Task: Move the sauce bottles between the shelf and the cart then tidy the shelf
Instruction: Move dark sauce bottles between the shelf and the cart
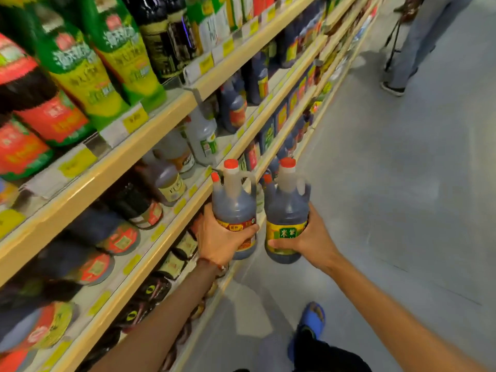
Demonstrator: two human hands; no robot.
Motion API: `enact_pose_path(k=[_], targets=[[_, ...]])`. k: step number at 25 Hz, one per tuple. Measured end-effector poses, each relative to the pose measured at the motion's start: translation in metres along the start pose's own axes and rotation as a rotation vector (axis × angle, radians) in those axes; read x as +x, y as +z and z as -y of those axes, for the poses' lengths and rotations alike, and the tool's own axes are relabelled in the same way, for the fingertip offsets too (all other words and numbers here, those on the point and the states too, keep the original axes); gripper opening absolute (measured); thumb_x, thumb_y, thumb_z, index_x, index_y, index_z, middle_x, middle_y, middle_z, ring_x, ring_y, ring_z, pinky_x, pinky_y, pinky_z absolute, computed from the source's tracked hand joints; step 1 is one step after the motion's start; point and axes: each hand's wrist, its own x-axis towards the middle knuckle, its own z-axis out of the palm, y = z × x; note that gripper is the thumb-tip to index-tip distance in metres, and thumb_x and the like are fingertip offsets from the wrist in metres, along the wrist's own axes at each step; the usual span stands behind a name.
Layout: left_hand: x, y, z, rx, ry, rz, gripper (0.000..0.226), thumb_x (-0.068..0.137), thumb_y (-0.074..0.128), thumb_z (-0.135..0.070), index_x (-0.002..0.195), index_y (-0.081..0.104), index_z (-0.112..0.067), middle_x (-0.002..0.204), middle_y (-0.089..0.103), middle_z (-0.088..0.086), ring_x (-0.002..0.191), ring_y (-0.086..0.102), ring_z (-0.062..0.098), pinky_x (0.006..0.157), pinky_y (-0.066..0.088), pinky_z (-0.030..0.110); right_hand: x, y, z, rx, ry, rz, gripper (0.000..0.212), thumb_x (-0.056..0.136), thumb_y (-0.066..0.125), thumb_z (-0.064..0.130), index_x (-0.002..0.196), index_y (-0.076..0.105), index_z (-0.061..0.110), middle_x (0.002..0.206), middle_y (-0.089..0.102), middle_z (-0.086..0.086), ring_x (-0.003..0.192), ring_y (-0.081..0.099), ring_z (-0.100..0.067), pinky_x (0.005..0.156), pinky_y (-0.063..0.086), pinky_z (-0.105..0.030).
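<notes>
Off to the left, the shelf (166,242) sat right beside the left hand (220,237), which gripped a red-label bottle (233,202) upright. Just right of it, the right hand (314,237) gripped a yellow-label bottle (285,208), upright too. No cart in view.

Bare arms. A thin red string bracelet (211,263) sits just behind the left hand (222,237). Well below that hand are a blue rubber slipper (313,319) and black trousers (331,357).

Shop aisle: stocked shelves (150,157) with yellow price tags (135,120).
</notes>
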Motion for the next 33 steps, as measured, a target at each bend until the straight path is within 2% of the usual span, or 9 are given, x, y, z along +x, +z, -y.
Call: enact_pose_path(k=[3, 6, 10, 14, 17, 22, 26, 30, 33], targets=[[0.037, 0.056, -0.03, -0.012, -0.007, 0.001, 0.085, 0.045, 0.094, -0.049, 0.114, 0.048, -0.031, 0.11, 0.065, -0.008, 0.098, 0.065, 0.013, 0.083, 0.055, 0.034, 0.053, -0.053, 0.003, 0.003, 0.006, 0.041, 0.085, 0.058, 0.098, 0.0, 0.126, 0.054, 0.027, 0.113, 0.072, 0.018, 0.1, 0.072, -0.001, 0.071, 0.056, -0.015], [0.08, 0.118, -0.061, -0.036, -0.014, -0.025, 0.086, 0.046, 0.095, -0.045, 0.117, 0.05, -0.026, 0.108, 0.066, -0.007, 0.095, 0.067, 0.014, 0.08, 0.058, 0.032, 0.113, -0.109, 0.002, -0.019, 0.011, 0.077, 0.089, 0.06, 0.098, 0.003, 0.131, 0.05, 0.028, 0.117, 0.07, 0.016, 0.101, 0.07, 0.001, 0.07, 0.056, -0.014], [0.136, 0.18, -0.096, -0.047, 0.007, 0.004, 0.084, 0.05, 0.096, -0.041, 0.116, 0.044, -0.031, 0.11, 0.061, -0.012, 0.095, 0.063, 0.01, 0.075, 0.049, 0.015, 0.186, -0.167, 0.008, -0.033, 0.009, 0.075, 0.086, 0.064, 0.097, 0.004, 0.131, 0.049, 0.03, 0.118, 0.069, 0.015, 0.102, 0.07, 0.0, 0.07, 0.057, -0.015], [0.208, 0.237, -0.116, -0.082, -0.011, 0.032, 0.093, 0.049, 0.097, -0.037, 0.125, 0.045, -0.023, 0.118, 0.062, -0.008, 0.103, 0.063, 0.011, 0.086, 0.054, 0.027, 0.263, -0.213, 0.011, -0.062, 0.008, 0.049, 0.088, 0.063, 0.096, 0.004, 0.133, 0.048, 0.027, 0.119, 0.068, 0.01, 0.1, 0.07, 0.001, 0.07, 0.057, -0.016], [0.264, 0.278, -0.127, -0.086, -0.029, 0.031, 0.092, 0.047, 0.097, -0.036, 0.123, 0.046, -0.022, 0.118, 0.06, -0.006, 0.106, 0.061, 0.014, 0.091, 0.055, 0.034, 0.324, -0.242, 0.012, -0.089, 0.019, 0.028, 0.091, 0.063, 0.096, 0.004, 0.137, 0.046, 0.022, 0.122, 0.068, 0.006, 0.102, 0.069, -0.001, 0.072, 0.058, -0.017], [0.363, 0.334, -0.148, -0.055, -0.044, 0.013, 0.1, 0.043, 0.09, -0.059, 0.125, 0.047, -0.022, 0.12, 0.062, -0.006, 0.109, 0.061, 0.016, 0.095, 0.054, 0.042, 0.429, -0.278, 0.024, -0.123, 0.025, 0.027, 0.088, 0.062, 0.096, 0.003, 0.134, 0.048, 0.019, 0.114, 0.067, 0.008, 0.092, 0.069, 0.007, 0.066, 0.055, -0.012], [0.42, 0.365, -0.167, 0.023, -0.069, -0.047, 0.096, 0.038, 0.085, -0.071, 0.116, 0.049, -0.027, 0.115, 0.065, -0.006, 0.105, 0.063, 0.018, 0.09, 0.055, 0.044, 0.5, -0.304, 0.027, -0.107, 0.018, 0.049, 0.083, 0.06, 0.098, 0.001, 0.127, 0.053, 0.021, 0.111, 0.071, 0.007, 0.091, 0.072, -0.002, 0.066, 0.058, -0.018], [0.459, 0.401, -0.182, 0.12, -0.144, -0.163, 0.095, 0.039, 0.083, -0.074, 0.117, 0.051, -0.028, 0.11, 0.066, -0.006, 0.1, 0.064, 0.019, 0.084, 0.057, 0.044, 0.574, -0.333, 0.025, -0.077, 0.001, 0.157, 0.08, 0.058, 0.097, -0.001, 0.124, 0.055, 0.02, 0.107, 0.073, 0.008, 0.09, 0.073, -0.002, 0.066, 0.057, -0.016], [0.482, 0.435, -0.196, 0.111, -0.232, -0.272, 0.09, 0.044, 0.085, -0.068, 0.116, 0.051, -0.027, 0.109, 0.066, -0.006, 0.099, 0.065, 0.019, 0.084, 0.057, 0.042, 0.637, -0.36, 0.018, -0.113, -0.038, 0.301, 0.086, 0.054, 0.101, 0.004, 0.127, 0.057, 0.013, 0.11, 0.075, 0.002, 0.095, 0.075, -0.014, 0.07, 0.06, -0.022]])
